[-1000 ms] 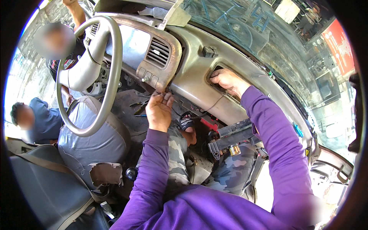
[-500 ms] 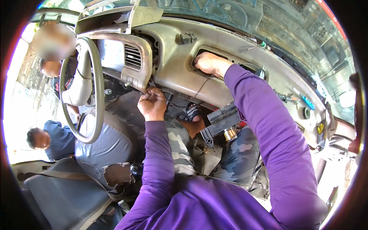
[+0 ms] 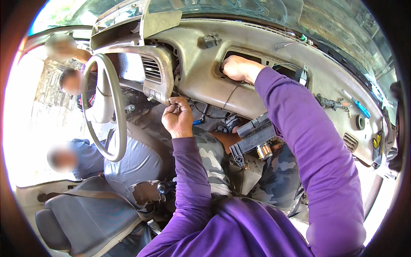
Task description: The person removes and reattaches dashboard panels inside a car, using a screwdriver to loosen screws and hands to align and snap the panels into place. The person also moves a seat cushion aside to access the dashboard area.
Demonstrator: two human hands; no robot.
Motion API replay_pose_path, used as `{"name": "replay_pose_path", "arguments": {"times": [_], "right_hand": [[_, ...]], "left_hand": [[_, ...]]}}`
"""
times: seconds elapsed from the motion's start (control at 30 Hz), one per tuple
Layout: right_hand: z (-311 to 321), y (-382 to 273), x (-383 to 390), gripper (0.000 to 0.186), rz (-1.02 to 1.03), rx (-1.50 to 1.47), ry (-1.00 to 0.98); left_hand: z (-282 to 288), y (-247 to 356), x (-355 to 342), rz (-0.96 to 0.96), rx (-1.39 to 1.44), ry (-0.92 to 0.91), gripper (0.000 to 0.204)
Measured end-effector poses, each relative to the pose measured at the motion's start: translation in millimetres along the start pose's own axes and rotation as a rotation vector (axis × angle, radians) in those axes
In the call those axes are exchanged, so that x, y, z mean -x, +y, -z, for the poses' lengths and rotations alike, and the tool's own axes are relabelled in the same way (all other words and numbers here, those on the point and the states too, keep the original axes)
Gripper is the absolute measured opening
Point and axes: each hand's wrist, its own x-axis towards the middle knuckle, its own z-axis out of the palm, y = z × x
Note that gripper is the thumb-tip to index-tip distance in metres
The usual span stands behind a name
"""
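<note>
I am inside a vehicle with a beige dashboard. My left hand is closed, its fingers curled at the lower corner of the instrument panel trim. My right hand reaches into the rectangular opening in the dash top. Its fingers are bent down at the opening's left side, and their tips are hidden inside. A long black plastic part with a metal-and-amber cylinder lies over my camouflage trousers, below my right forearm.
The steering wheel and grey seat are at left, with people outside beyond them. On the dash are a small black block, a blue-handled screwdriver, a black ring and a yellow-handled tool.
The view has shifted, so the cabin appears farther right. Both hands stay at the same spots on the dash. A blue-handled tool now shows beside my left hand.
</note>
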Motion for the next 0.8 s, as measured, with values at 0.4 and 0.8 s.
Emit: {"name": "replay_pose_path", "arguments": {"times": [0.4,0.8], "right_hand": [[9.8,11.5,6.3,0.030,-0.011,-0.372,-0.107],[40.1,-30.5,18.8,0.042,0.058,0.279,-0.240]], "left_hand": [[-2.7,-22.8,3.0,-0.312,-1.049,0.206,0.019],[23.1,-29.2,-11.3,-0.625,-1.231,-0.050,0.043]]}}
